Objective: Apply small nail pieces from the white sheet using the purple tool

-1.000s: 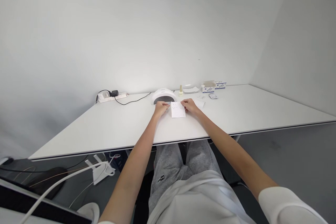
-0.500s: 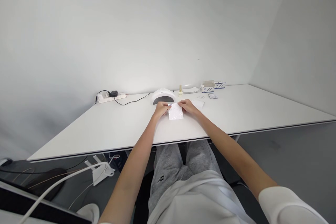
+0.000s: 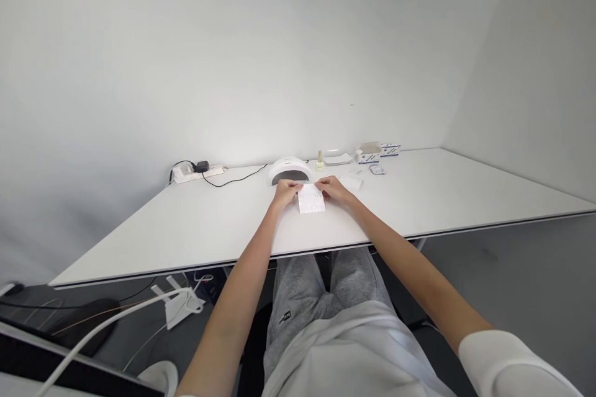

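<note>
A small white sheet speckled with tiny dots (image 3: 311, 201) lies on the white table (image 3: 419, 198), held at its top corners by both hands. My left hand (image 3: 286, 191) pinches the sheet's upper left corner with its fingers curled. My right hand (image 3: 333, 188) pinches the upper right corner in the same way. Just behind the hands stands a white dome-shaped lamp (image 3: 289, 170) with a dark opening facing me.
A power strip (image 3: 198, 170) with a black plug and cable lies at the back left. At the back right are a small bottle (image 3: 320, 161), a white dish (image 3: 338, 157), small blue-and-white boxes (image 3: 375, 152) and loose packets (image 3: 377, 169). Another white sheet (image 3: 351, 183) lies beside my right hand.
The dotted sheet has shifted slightly left and towards me between my hands. Both hands stay pinched on its top corners.
</note>
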Available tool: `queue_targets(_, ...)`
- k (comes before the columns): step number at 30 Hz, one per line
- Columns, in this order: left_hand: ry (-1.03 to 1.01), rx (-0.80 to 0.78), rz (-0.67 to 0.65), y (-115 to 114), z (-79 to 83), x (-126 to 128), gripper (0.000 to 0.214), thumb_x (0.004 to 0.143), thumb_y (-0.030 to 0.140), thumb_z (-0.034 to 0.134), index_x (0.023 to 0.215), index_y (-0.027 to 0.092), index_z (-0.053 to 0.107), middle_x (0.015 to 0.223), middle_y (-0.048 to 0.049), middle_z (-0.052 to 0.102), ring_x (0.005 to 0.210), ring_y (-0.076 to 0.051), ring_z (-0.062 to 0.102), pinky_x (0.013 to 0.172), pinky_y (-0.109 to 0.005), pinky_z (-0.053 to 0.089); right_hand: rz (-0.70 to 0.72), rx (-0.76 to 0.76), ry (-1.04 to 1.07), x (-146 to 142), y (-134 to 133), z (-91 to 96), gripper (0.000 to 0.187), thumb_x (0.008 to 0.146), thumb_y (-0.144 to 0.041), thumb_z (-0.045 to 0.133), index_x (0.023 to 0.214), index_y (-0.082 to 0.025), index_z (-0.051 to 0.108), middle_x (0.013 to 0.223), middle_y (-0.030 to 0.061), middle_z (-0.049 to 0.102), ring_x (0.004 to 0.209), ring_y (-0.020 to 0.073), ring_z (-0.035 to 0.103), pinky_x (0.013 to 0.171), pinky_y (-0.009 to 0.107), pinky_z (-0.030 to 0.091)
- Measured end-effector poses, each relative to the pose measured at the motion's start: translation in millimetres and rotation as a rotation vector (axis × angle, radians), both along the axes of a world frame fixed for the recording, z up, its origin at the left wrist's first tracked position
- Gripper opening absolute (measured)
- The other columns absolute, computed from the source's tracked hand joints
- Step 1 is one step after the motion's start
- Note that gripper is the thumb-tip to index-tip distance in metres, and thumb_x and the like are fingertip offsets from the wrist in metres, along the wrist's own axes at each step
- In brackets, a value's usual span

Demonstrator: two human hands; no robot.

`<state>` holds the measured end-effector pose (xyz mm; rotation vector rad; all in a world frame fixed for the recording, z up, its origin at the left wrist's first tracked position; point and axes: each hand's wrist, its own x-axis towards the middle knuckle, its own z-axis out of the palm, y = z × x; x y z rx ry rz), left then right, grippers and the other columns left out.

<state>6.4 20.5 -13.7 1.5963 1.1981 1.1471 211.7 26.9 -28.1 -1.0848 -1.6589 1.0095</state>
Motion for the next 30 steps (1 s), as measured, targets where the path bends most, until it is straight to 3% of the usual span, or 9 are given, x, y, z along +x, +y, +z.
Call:
queue_targets(8, -0.052, 0.001, 0.034, 1.8, -0.3, -0.7, 0.016, 0.076, 0.02, 0.067, 0.063, 0.014, 0.061, 0.062, -0.0018, 0.057, 0.035, -0.004, 0.037, 0.036, -0.022, 0.022, -0.04, -0.008, 0.01, 0.9, -0.2, -0.1, 0.018, 0.08, -0.027, 0.063, 0.072, -0.013, 0.069, 0.057, 0.0024, 0.06, 0.046, 0.0103, 0.052, 0.041, 0.022, 0.039)
queue_targets(16, -0.023, -0.015, -0.004, 0.6, -0.6, -1.5, 0.012, 0.074, 0.019, 0.071, 0.066, 0.011, 0.066, 0.063, -0.0049, 0.059, 0.036, -0.004, 0.037, 0.038, -0.022, 0.024, -0.114, -0.005, 0.013, 2.0, 1.0, -0.8, 0.016, 0.08, -0.025, 0.062, 0.072, -0.012, 0.067, 0.064, 0.0042, 0.063, 0.047, 0.011, 0.054, 0.04, 0.021, 0.039)
queue_targets(30, 0.034, 0.044, 0.058, 5.2, -4.8, -1.5, 0.01, 0.07, 0.016, 0.065, 0.062, 0.014, 0.06, 0.058, -0.0024, 0.058, 0.039, -0.007, 0.041, 0.04, -0.023, 0.029, -0.077, -0.009, 0.007, 2.5, 0.4, -0.2, 0.019, 0.081, -0.029, 0.064, 0.073, -0.012, 0.067, 0.064, 0.0039, 0.063, 0.048, 0.0101, 0.055, 0.041, 0.02, 0.039)
